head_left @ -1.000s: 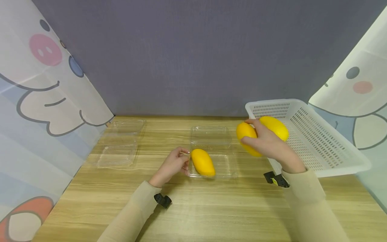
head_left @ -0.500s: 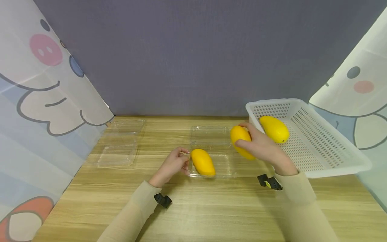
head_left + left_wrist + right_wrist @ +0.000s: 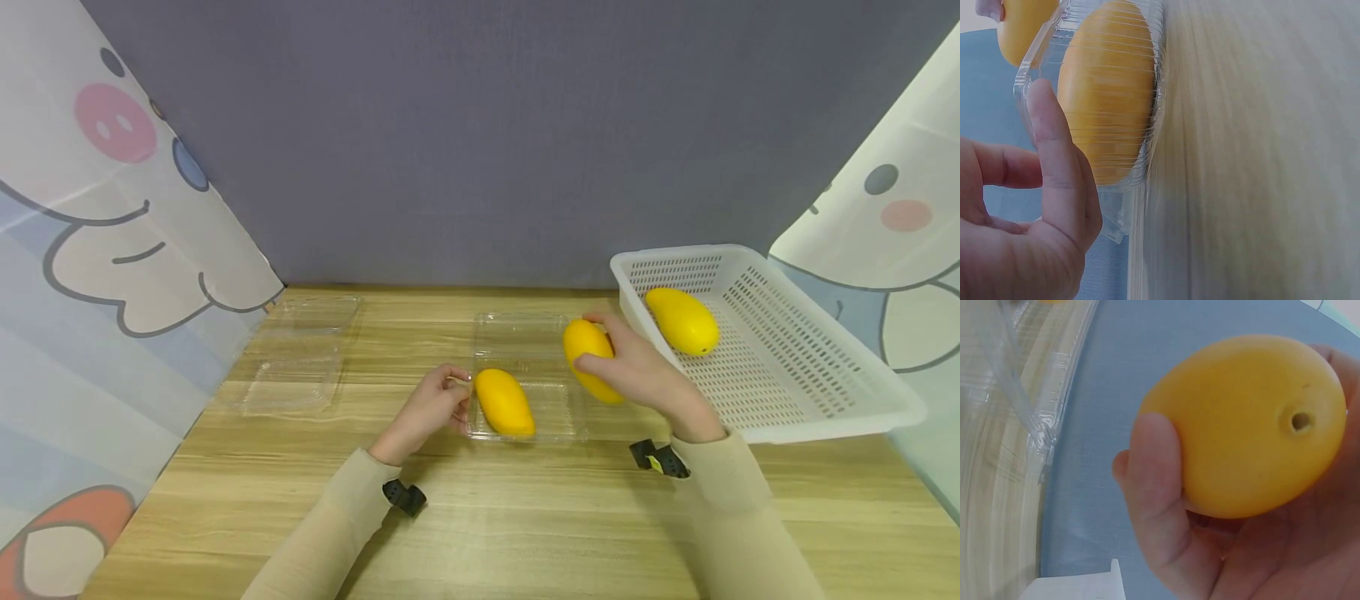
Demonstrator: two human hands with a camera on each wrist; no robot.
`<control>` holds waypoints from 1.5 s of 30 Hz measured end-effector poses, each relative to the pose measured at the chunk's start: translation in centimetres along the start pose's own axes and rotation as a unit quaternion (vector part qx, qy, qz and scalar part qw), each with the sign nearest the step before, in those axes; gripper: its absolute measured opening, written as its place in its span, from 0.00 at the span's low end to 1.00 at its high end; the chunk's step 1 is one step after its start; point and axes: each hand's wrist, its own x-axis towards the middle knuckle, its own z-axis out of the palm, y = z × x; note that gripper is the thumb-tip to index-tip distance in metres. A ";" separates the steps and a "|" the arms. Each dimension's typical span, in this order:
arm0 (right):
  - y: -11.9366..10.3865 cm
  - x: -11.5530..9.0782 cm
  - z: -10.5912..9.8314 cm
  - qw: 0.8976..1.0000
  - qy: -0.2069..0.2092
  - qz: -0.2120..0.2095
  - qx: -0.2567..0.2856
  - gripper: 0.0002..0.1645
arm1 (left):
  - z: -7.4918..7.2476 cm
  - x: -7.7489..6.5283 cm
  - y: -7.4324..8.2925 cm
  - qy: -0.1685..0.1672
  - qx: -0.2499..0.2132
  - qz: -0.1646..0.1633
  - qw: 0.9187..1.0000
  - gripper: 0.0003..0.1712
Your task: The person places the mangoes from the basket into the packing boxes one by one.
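Note:
My right hand (image 3: 637, 367) holds a yellow mango (image 3: 591, 358) above the right side of an opened clear plastic clamshell box (image 3: 558, 417). In the right wrist view, the fingers curl round this mango (image 3: 1247, 431), which has a small hole at one end. Another mango (image 3: 504, 402) lies in the left half of the box's base. At the box's left edge is my left hand (image 3: 430, 412); in the left wrist view, one straight finger (image 3: 1054, 137) touches the outside near the rim. No finger shows inside the box there.
To the right, a white perforated basket (image 3: 832, 350) has one mango (image 3: 682, 321) inside near its left wall. Another opened clear clamshell box (image 3: 292, 379) sits on the left of the wooden table (image 3: 525, 525). A grey-blue panel (image 3: 450, 150) stands behind.
My right hand has carried its mango leftward and slightly down, from beside the basket to over the box's right side. The left hand and the mango in the box have stayed put.

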 end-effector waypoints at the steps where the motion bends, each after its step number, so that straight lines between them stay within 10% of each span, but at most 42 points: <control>1: 0.0 0.0 0.1 1.000 0.000 0.001 -0.001 0.46 | 0.0 0.0 0.0 0.000 0.000 0.000 1.000 0.19; 45: 0.2 1.6 3.6 0.998 -0.019 -0.008 -0.051 0.45 | 0.1 0.0 0.0 0.004 0.001 -0.002 1.000 0.18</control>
